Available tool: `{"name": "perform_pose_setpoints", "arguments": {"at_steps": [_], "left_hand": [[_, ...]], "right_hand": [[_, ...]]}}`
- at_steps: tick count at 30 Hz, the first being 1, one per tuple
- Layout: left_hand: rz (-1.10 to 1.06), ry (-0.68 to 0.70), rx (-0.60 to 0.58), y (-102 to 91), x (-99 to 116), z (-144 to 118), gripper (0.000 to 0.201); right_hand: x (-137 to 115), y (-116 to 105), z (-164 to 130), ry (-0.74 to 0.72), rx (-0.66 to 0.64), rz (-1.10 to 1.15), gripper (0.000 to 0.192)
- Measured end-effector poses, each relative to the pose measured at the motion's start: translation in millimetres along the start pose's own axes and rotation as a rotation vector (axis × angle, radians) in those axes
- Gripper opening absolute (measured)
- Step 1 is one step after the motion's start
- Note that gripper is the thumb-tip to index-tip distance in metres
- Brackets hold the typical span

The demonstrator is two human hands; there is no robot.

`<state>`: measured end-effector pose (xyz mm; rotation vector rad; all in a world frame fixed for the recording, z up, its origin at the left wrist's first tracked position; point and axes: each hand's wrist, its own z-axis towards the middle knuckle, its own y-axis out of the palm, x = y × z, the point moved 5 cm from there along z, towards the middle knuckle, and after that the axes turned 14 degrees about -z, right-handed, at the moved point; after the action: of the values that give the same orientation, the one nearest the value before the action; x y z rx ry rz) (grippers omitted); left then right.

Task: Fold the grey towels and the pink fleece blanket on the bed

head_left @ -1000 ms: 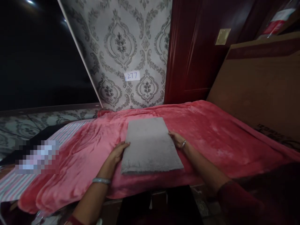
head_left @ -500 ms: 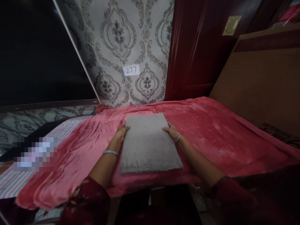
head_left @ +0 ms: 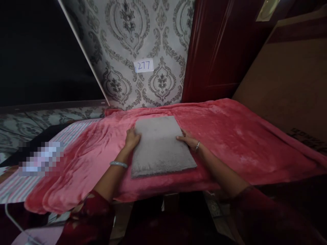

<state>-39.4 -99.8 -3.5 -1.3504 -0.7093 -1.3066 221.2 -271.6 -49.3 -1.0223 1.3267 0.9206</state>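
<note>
A flat, rectangular grey mat (head_left: pixel 162 146) with a short fuzzy pile lies on, or just over, the red plush blanket (head_left: pixel 230 143). My left hand (head_left: pixel 132 139) holds its left edge, thumb on the top face and fingers along the side. On the opposite edge my right hand (head_left: pixel 189 140) has the same hold, with the thumb laid over the top. The undersides of both grips are hidden. Whether the mat is one layer or folded, I cannot tell.
A large dark screen (head_left: pixel 48 54) stands at the left. Behind the blanket is patterned wallpaper (head_left: pixel 127 44) with a paper label (head_left: pixel 143 65) reading 277. To the right are a dark red door (head_left: pixel 214 51) and a big cardboard box (head_left: pixel 288 85). Striped cloth (head_left: pixel 68 134) shows at left.
The view has tilted down a little, so the scene sits higher in the picture. Both hands still hold the mat's side edges, which looks slightly lower and flatter on the blanket.
</note>
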Motion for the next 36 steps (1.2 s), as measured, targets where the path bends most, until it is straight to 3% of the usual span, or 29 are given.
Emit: {"name": "perform_pose_setpoints", "arguments": {"at_steps": [3, 6, 12, 15, 17, 19, 22, 24, 26, 28, 33, 36], "left_hand": [[0.443, 0.310, -0.296, 19.8, 14.7, -37.6, 0.077], [0.685, 0.374, -0.541, 38.0, 8.0, -76.6, 0.071], [0.789, 0.269, -0.595, 42.7, 11.9, -93.3, 0.070], [0.769, 0.292, -0.666, 40.5, 23.1, -107.5, 0.072], [0.720, 0.395, -0.747, 42.3, 30.1, -127.9, 0.072], [0.684, 0.505, -0.793, 45.5, 32.5, -150.5, 0.070], [0.709, 0.585, -0.729, 50.2, 24.9, -174.7, 0.075], [0.733, 0.621, -0.660, 52.9, 17.0, -184.5, 0.082], [0.734, 0.656, -0.601, 53.8, 10.7, -190.6, 0.087], [0.719, 0.689, -0.564, 52.9, 7.5, -194.2, 0.088], [0.708, 0.740, -0.539, 49.9, 5.8, -197.3, 0.088], [0.727, 0.751, -0.532, 50.4, 1.2, -196.7, 0.091]], "right_hand": [[2.5, 0.4, -30.4, 0.022, -0.055, -0.034, 0.091], [10.6, 1.1, -50.9, 0.002, -0.075, -0.127, 0.094], [16.1, -13.6, -53.9, -0.109, -0.013, -0.548, 0.079], [-5.9, -25.2, -51.9, -0.193, 0.131, -0.985, 0.064], [-28.5, -14.8, -53.0, -0.359, 0.160, -1.201, 0.054], [-43.9, 14.3, -53.8, -0.548, 0.019, -1.318, 0.052], [-43.5, 66.4, -47.5, -0.680, -0.343, -1.420, 0.053], [-34.9, 88.1, -32.9, -0.685, -0.516, -1.470, 0.054], [-27.7, 93.6, -8.0, -0.674, -0.581, -1.513, 0.056], [-24.7, 85.0, 25.8, -0.652, -0.547, -1.557, 0.060], [-21.9, 40.5, 118.4, -0.517, -0.351, -1.619, 0.063], [-12.6, 17.5, 158.3, -0.426, -0.261, -1.599, 0.062]]}}
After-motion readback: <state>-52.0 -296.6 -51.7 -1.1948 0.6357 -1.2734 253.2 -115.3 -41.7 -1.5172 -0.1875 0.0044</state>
